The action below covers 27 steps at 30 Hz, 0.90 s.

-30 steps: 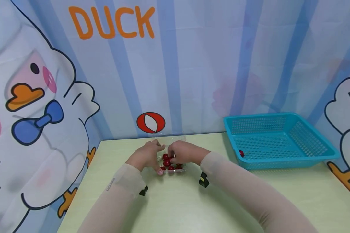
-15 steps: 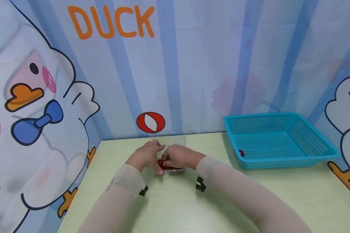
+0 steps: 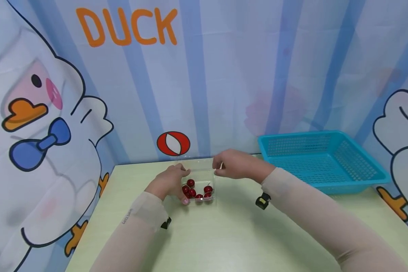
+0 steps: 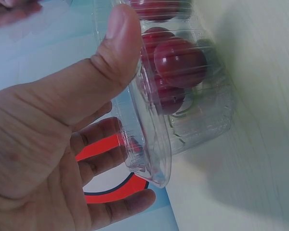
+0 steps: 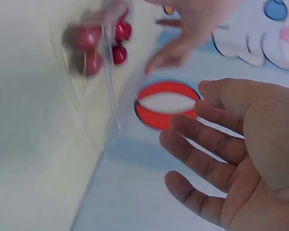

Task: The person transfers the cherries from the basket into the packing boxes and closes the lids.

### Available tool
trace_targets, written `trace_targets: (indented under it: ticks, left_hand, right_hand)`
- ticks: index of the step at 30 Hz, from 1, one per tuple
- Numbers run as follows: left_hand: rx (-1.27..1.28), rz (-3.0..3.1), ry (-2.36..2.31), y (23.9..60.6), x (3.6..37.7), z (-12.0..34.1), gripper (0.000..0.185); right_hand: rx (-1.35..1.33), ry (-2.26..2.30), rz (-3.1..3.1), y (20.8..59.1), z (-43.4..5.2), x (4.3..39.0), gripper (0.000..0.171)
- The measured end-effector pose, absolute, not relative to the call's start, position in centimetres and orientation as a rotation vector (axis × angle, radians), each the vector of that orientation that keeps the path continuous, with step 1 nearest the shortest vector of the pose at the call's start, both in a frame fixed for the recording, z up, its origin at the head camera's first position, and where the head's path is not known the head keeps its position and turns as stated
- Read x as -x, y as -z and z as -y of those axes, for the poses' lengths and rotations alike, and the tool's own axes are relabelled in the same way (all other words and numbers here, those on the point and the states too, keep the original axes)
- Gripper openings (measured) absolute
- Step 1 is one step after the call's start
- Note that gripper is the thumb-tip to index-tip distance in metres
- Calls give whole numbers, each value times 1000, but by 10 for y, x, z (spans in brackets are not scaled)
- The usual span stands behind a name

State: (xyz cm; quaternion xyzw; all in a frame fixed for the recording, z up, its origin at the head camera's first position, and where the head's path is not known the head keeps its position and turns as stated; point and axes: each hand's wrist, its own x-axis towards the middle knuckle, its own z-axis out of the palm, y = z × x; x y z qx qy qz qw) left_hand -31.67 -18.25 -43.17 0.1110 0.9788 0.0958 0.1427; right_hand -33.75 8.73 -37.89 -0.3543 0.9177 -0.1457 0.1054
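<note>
A clear plastic clamshell box (image 3: 214,185) stands on the table with several red cherries (image 4: 180,61) inside, some with stems. Its see-through lid (image 3: 198,164) is folded back toward the curtain. My left hand (image 3: 170,180) holds the box by its left end, thumb at the front corner and fingers along the rim farther back. To the right of the box, my right hand (image 3: 236,164) is raised off it. In the right wrist view its fingers (image 5: 202,161) are loosely bent, with nothing showing between them.
A blue perforated basket (image 3: 326,187) stands at the back right of the pale table (image 3: 221,234); my right forearm covers its near left corner. Behind the table hangs a curtain (image 3: 231,75) with duck prints.
My right hand reached down into the box, then lifted out and moved right toward the basket, uncovering the cherries. The left hand stayed on the box. The cherry seen in the basket is now hidden.
</note>
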Motion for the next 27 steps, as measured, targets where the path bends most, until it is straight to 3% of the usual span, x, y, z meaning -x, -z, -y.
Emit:
trace_targets:
  ticks: [7, 14, 27]
  left_hand:
    - [-318, -2825, -269, 430, 314, 183, 118]
    - [-315, -2823, -261, 429, 314, 184, 118]
    - [-308, -2811, -269, 432, 316, 182, 120]
  right_hand:
    - [794, 509, -2776, 362, -161, 329, 34]
    - [682, 568, -2807, 368, -222, 320, 43]
    - [578, 462, -2689, 412, -273, 328, 49]
